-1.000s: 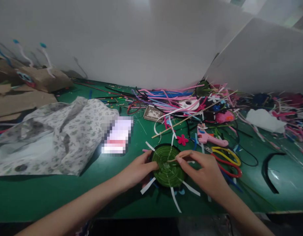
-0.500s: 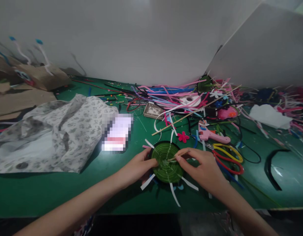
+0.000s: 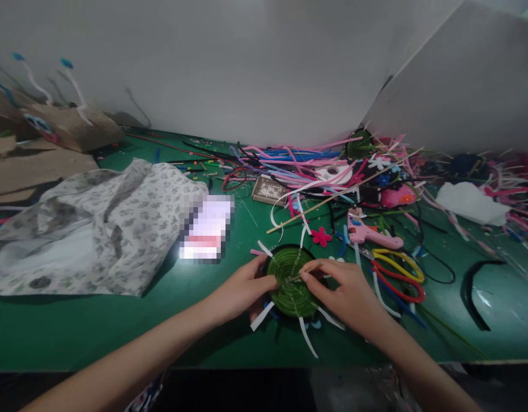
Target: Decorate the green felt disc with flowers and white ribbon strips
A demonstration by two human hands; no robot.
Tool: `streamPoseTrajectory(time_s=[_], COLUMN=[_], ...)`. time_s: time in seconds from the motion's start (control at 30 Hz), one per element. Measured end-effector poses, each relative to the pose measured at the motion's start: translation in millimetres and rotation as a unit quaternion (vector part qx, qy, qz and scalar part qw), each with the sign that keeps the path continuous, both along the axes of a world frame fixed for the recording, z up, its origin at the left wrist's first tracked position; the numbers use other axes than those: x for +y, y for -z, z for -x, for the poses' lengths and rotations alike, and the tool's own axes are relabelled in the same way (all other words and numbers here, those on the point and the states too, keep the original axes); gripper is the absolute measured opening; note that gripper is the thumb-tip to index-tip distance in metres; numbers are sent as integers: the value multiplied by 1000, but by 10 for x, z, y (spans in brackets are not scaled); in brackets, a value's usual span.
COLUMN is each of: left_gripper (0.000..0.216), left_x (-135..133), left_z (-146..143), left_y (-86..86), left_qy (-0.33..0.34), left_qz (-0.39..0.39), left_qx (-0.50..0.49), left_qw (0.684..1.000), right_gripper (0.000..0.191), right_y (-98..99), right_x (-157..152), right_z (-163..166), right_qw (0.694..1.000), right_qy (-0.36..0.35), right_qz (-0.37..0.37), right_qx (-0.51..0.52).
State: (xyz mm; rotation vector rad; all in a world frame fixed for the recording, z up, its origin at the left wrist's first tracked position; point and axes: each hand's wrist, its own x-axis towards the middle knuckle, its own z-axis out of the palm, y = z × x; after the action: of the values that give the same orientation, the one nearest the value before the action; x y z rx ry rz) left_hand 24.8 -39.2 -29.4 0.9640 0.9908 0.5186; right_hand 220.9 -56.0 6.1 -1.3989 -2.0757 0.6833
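Over the green disc (image 3: pixel 285 300): right grip (image 3: pixel 347 286), thumb and forefinger pinching a thin stick (image 3: pixel 295 278), its tip near the middle of the coil

At the disc's left edge: left grip (image 3: pixel 246 289), thumb laid on top, other fingers curled round and partly beneath, so the rim is held between them

Disc's place: between the two grips, at the near part of the green bench (image 3: pixel 195 349); whether it lies flat or is lifted a little, I cannot tell

Disc's feel: probably light and fairly firm, with some give between the wound rings; a slight sheen suggests a thumb could slide on it

Disc's hold: best by the dark rim, in a gap between strips, thumb above and fingers below; hard pressure at the centre might shift the coils

White strips (image 3: pixel 309 337): stick out past the rim, look thin and limp, likely to crease or pull loose, so poor handles

Stick: seems stiff, nearly weightless and easy to snap; hold it short, close to the tip

Right of the right grip: scissors (image 3: pixel 399 280) with yellow and red handles, a pink glue gun (image 3: pixel 373 236) beyond them

Past the disc: a red flower (image 3: pixel 321 236), then heaped coloured stems (image 3: pixel 298 163)

Far left: patterned cloth (image 3: pixel 118 229), rumpled
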Motion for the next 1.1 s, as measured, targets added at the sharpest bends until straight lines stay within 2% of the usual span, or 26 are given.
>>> streamPoseTrajectory(time_s=[0.33, 0.77, 0.9, 1.1], left_gripper=[32, 33, 32, 29], left_x=[-6, 5, 11, 19], left_z=[20, 10, 13, 23], left_y=[8, 37, 8, 19], left_qy=[9, 8, 9, 11], left_qz=[-15, -5, 2, 3], left_qx=[4, -25, -24, -14], left_qw=[1000, 1000, 1000, 1000], right_gripper=[11, 14, 19, 14], right_y=[86, -56, -45, -16], right_x=[-5, 59, 61, 37], right_z=[9, 116, 132, 51], right_qw=[999, 993, 994, 996], right_qy=[-15, 10, 11, 15], right_qz=[-43, -18, -20, -30], right_qx=[-21, -120, -106, -79])
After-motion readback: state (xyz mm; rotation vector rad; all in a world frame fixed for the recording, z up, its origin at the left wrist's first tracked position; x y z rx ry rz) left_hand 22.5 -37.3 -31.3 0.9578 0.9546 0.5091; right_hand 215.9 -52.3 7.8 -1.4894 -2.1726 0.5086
